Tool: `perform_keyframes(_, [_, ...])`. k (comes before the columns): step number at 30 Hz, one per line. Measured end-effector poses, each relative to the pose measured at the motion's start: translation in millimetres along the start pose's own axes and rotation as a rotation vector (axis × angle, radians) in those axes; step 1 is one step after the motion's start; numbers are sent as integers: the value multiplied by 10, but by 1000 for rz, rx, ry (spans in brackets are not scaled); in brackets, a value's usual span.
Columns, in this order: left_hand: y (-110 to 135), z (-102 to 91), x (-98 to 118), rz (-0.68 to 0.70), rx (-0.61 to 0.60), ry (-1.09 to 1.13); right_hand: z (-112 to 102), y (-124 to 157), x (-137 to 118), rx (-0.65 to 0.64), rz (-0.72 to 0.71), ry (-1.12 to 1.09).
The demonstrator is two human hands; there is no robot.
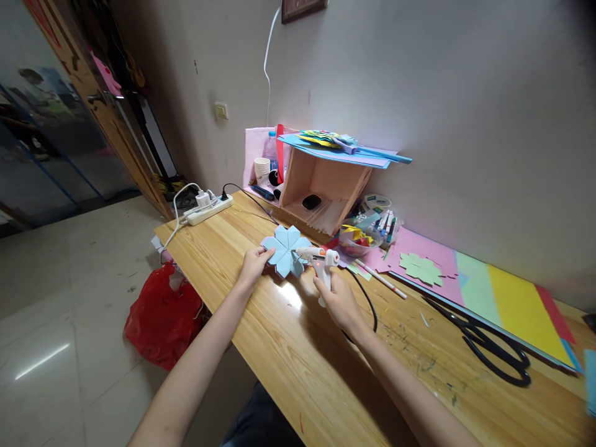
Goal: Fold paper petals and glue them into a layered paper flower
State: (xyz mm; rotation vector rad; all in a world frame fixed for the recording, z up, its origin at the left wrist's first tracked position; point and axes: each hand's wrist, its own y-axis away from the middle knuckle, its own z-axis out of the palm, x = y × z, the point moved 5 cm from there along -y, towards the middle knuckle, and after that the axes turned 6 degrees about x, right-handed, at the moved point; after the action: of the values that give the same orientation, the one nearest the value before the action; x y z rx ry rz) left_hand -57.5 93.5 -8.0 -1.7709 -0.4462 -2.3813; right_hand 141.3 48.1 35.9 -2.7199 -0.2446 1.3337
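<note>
My left hand (254, 266) pinches the left edge of a light-blue folded paper flower (283, 243), its petals spread around a creased centre. My right hand (339, 303) is wrapped round the handle of a white hot glue gun (321, 257) with a small red light glowing on it. The gun's nozzle points left, over the middle of the flower; whether the tip touches the paper I cannot tell. A black cord (367, 295) trails from the gun behind my right wrist.
A power strip (209, 210) sits at the table's left edge. Behind the flower stands a pink box (321, 180) with paper on top. To the right are a bowl of scraps (357, 241), a green paper flower (421, 268), coloured sheets (516, 295) and black scissors (484, 338).
</note>
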Motion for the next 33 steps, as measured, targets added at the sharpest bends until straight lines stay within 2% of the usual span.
perform_keyframes(7, [-16,-5,-32,0,-13,1,-57,-3,-98,31,-71,-12])
perform_keyframes(15, [3,8,-9,-9,-13,1,10,-44,-68,7,-61,18])
perform_keyframes(33, [-31,-39,-33,2,-1,11,-7,-5,-55,-63,-35,34])
